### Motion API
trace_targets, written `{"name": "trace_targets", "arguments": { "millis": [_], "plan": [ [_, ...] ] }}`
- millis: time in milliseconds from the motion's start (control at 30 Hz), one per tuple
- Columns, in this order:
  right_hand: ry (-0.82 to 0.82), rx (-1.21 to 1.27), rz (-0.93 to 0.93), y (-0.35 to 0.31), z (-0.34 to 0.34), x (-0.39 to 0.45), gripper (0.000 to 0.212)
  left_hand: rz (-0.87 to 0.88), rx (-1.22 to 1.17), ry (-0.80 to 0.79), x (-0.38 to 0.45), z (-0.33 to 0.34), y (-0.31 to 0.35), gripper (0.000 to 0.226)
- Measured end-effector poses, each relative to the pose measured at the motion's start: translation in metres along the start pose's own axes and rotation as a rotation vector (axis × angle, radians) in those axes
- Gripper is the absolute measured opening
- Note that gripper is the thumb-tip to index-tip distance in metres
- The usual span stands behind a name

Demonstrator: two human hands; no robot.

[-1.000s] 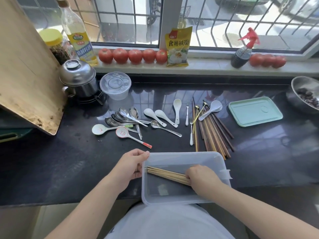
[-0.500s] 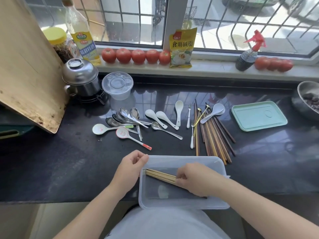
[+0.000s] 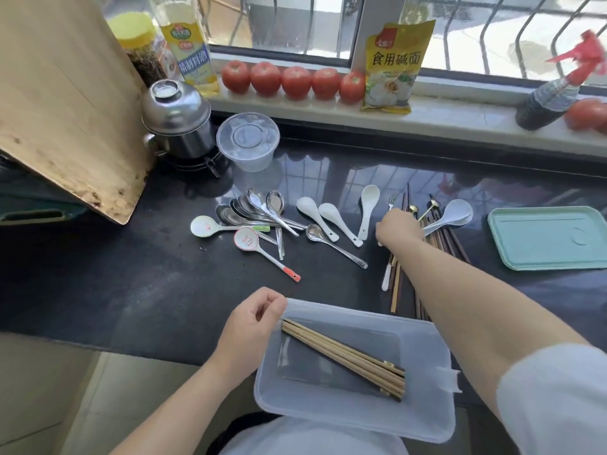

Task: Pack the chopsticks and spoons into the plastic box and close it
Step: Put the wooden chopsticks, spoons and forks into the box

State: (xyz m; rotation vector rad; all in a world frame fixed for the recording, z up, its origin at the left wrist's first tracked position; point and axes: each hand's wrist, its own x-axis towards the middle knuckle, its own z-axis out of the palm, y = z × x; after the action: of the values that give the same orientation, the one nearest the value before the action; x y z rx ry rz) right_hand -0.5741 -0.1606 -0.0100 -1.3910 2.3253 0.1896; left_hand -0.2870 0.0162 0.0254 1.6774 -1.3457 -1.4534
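Several chopsticks (image 3: 341,356) diagonal, tips lower-right

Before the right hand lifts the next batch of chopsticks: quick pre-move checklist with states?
1. Clear plastic box open: ok.
2. Bundle of light wooden chopsticks lying flat inside the box: ok.
3. Left hand steadying the box's left rim: ok.
4. Right hand over the pile of dark and light chopsticks on the counter: ok.
5. Right hand's grip on chopsticks: cannot tell, fingers hidden.
6. Pale green lid lying apart, to the right: ok.
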Motion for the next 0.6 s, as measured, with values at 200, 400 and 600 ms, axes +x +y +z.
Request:
{"name": "trace_targets", "arguments": {
  "millis": [200,400,600],
  "plan": [
    [-0.063,0.314,0.080,-0.001,-0.009,0.003,0.020,0.005,0.000,0.017,-0.002,0.003,0.004,0.027],
    [-0.098,0.713,-0.304,0.026,-0.065,-0.120,0.022,0.030,-0.019,0.007,-0.001,0.001,0.002,0.026],
    [-0.437,-0.405,-0.822,0.048,-0.009,-0.221,0.021,0.061,-0.025,-0.003,0.004,0.000,-0.001,0.027]
  ]
}}
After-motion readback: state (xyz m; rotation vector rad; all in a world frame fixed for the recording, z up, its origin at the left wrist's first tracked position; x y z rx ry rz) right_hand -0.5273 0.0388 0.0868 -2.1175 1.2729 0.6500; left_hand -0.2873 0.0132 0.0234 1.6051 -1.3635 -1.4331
